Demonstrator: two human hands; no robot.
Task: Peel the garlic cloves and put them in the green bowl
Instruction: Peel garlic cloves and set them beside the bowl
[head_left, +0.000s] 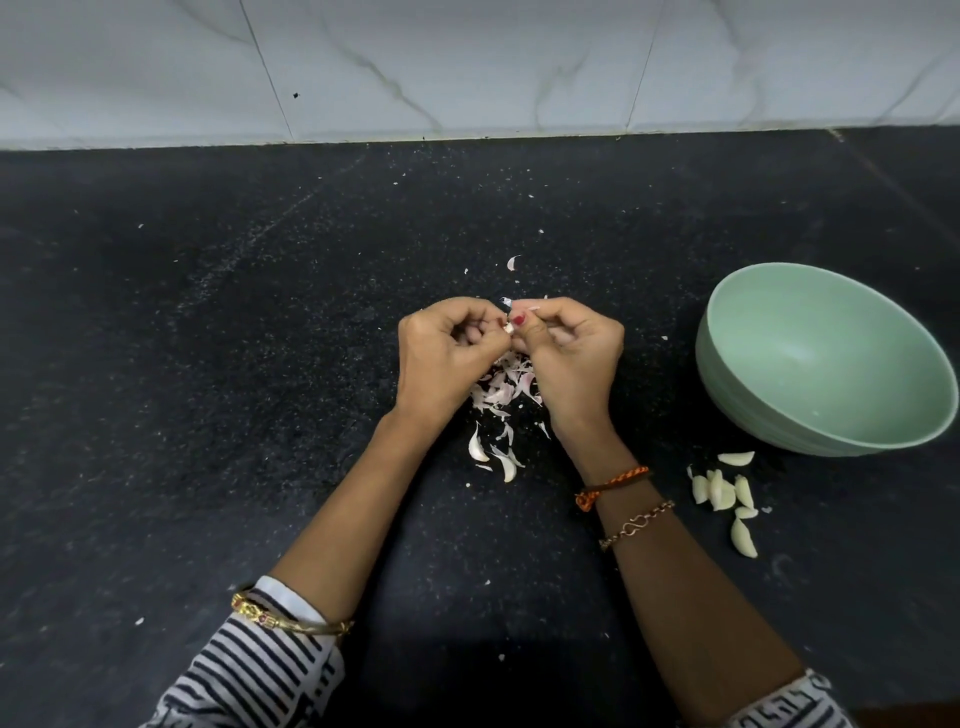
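A small garlic clove (508, 327) is pinched between the fingertips of my left hand (441, 358) and my right hand (566, 353), held just above the black counter. Most of the clove is hidden by the fingers. Beneath and in front of the hands lies a heap of pinkish-white garlic skins (501, 395). The green bowl (821, 358) stands to the right of my hands, tilted in view, and looks empty inside. Several peeled cloves (724, 493) lie on the counter in front of the bowl, beside my right forearm.
The black stone counter (208, 364) runs to a white marbled tile wall (467, 67) at the back. Small skin flakes (513, 263) are scattered beyond the hands. Both wrists carry bracelets, and striped sleeves show at the bottom edge.
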